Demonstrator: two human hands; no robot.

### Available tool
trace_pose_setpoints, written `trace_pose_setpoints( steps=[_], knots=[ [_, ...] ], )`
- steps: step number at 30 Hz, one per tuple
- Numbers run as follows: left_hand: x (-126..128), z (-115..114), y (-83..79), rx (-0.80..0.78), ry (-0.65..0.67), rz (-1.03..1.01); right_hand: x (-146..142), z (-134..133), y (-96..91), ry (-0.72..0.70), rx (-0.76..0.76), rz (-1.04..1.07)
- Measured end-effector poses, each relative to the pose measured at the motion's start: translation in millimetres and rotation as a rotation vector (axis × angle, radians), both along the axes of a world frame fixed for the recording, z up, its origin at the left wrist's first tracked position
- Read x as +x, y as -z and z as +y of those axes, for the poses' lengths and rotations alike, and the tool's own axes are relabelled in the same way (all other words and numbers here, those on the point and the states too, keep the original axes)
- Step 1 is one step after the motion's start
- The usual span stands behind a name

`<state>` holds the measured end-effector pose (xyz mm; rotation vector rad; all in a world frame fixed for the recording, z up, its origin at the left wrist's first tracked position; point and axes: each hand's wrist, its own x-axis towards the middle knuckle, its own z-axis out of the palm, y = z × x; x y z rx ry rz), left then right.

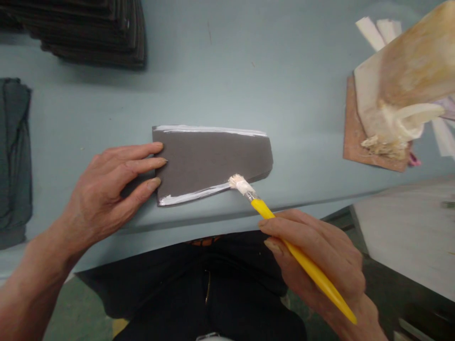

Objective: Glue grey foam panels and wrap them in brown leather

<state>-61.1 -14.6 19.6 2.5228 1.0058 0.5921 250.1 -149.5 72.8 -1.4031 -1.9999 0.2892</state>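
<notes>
A dark grey cut piece (213, 161) lies flat near the front edge of the pale blue table (249, 71). White glue runs along its far edge and along part of its near edge. My left hand (113, 189) lies flat with fingers stretched out, pressing the piece's left end. My right hand (316, 260) is closed on a yellow-handled brush (302, 260). The brush's glue-coated bristles (237, 182) touch the near edge of the piece, at the end of the white line.
A glue-crusted container (401, 90) stands on a brown board (355, 137) at the right, with white strips behind it. Stacks of dark pieces (88, 28) sit at the back left, and folded grey fabric (14, 156) at the left edge.
</notes>
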Motion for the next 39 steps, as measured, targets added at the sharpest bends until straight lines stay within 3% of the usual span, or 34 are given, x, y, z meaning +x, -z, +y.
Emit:
trace_pose_setpoints(
  steps=[25,39],
  knots=[
    [-1,-2,0.1,-0.033,-0.066,0.027,31,2,-6.2,0.104,-0.007,-0.025],
    [-3,4,5.0,0.005,-0.022,-0.027,47,-1,-13.0,0.211,-0.061,-0.097]
  ],
)
